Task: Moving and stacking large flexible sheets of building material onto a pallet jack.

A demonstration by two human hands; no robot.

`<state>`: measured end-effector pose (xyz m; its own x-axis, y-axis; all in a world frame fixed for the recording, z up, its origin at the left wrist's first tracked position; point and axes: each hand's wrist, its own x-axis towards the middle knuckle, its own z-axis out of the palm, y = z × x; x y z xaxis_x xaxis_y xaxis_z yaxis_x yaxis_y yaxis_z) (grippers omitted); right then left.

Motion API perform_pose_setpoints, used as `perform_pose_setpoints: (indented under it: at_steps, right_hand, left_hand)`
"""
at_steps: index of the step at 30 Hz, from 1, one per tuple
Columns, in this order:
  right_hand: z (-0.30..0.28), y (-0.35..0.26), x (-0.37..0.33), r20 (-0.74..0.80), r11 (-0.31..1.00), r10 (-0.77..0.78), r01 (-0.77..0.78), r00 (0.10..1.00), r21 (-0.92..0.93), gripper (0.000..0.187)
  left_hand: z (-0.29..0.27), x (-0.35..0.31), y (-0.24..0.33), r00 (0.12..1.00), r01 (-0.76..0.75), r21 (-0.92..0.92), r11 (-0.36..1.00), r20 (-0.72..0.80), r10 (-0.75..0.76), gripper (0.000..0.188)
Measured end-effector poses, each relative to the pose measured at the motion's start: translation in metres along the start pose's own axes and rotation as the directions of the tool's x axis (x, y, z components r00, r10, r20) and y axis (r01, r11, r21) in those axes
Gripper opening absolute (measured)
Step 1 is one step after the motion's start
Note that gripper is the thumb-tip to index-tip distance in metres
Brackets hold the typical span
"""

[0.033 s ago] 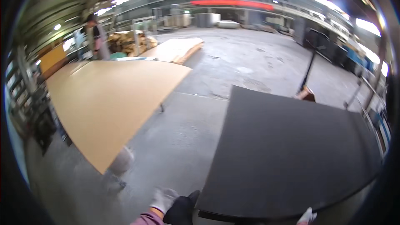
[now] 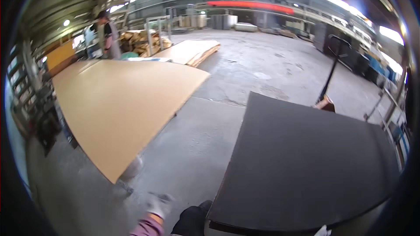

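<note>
The dark panel (image 2: 302, 166) lay flat on a stack, its near edge toward the person. The gloved left hand (image 2: 158, 204) hung loosely open just left of that edge; the right hand (image 2: 323, 231), at its near-right corner, was too cropped to judge.

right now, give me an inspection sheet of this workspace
surface: bare concrete floor, stained.
job's things: large black board lying flat, near edge by the person.
clutter: tan board on low supports; stacked tan sheets behind; pallet jack handle beyond the black board.
grips: left hand, gloved, off the board, grip unclear; right hand barely visible at the bottom edge.
cables: nothing seen.
surroundings: open hall; another person far left.
</note>
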<state>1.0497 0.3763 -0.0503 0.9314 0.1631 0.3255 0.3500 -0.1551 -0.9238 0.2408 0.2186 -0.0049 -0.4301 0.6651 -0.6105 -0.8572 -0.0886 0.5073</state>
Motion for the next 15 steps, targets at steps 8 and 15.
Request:
perform_pose_setpoints:
  at_steps: [8, 15]
  right_hand:
    - [-0.063, -0.111, -0.07, 0.703, 0.869, 0.482, -0.384, 0.523, -0.31, 0.028]
    - [-0.03, -0.204, -0.093, 0.76, 0.861, 0.508, -0.232, 0.406, -0.452, 0.007]
  left_hand:
    - [-0.167, -0.017, 0.36, 0.475, -0.784, 0.302, 0.542, -0.271, 0.837, 0.033]
    - [-0.262, 0.058, 0.337, 0.536, -0.698, 0.351, 0.624, -0.323, 0.78, 0.036]
